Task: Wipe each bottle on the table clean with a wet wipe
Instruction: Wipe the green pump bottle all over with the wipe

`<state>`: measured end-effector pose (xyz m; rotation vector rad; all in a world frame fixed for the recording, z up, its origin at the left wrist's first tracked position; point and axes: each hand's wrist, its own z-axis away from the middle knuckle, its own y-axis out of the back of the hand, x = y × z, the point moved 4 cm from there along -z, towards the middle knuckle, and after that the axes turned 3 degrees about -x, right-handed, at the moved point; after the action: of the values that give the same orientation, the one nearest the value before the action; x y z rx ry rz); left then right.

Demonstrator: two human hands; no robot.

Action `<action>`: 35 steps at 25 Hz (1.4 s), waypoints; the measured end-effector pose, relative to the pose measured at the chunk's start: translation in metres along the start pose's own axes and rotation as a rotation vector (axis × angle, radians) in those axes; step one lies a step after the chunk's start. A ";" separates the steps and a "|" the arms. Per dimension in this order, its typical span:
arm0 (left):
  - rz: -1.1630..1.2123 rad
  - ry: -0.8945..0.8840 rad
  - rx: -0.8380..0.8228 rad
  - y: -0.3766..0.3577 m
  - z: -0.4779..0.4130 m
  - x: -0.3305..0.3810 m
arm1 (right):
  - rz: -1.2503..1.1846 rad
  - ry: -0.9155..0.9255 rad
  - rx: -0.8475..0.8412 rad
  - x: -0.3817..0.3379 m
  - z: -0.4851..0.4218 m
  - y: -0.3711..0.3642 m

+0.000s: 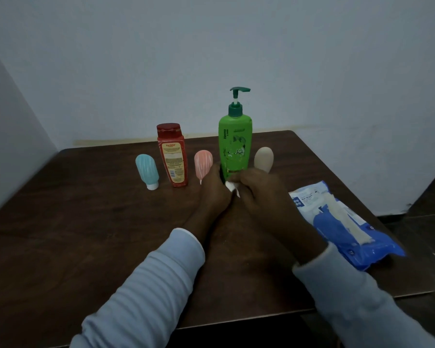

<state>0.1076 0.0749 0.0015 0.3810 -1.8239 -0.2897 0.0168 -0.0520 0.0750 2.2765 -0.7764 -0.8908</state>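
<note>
Green pump bottle (235,144) stands upright at centre-back of the dark brown table (86,222), pump head pointing right. Both hands meet at its base. Left hand (215,189) has its fingers curled round the bottle's lower left side, gripping it. Right hand (258,188) is closed at the lower right front, fingers bent onto a white wet wipe (230,187) and pressing it against the bottle's bottom edge. Only a small bunch of wipe shows in the gap between the hands. Both sleeves are light grey-blue.

Other bottles sit in a row, all upright. Blue squeeze bottle (147,170) is far left, standing on its white cap. Red bottle (172,156) with a yellow label is just right of it. Pink squeeze bottle (203,163) is just left of the green one, partly behind the left hand. Beige squeeze bottle (263,158) is just right of the green one, behind the right hand. Blue wet wipes pack (342,222) lies flat near the table's right edge, apart from the bottles.
</note>
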 end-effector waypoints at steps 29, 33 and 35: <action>-0.064 0.018 -0.019 -0.007 -0.016 -0.012 | -0.121 -0.016 -0.026 0.026 0.014 -0.025; -0.093 0.016 -0.016 -0.005 -0.011 -0.010 | -0.130 -0.036 -0.031 0.028 0.014 -0.025; -0.080 0.008 -0.041 -0.003 -0.005 -0.006 | -0.123 -0.054 -0.012 0.029 0.015 -0.022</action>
<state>0.1144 0.0743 -0.0035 0.4266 -1.7951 -0.3796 0.0301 -0.0611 0.0390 2.3180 -0.6579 -1.0139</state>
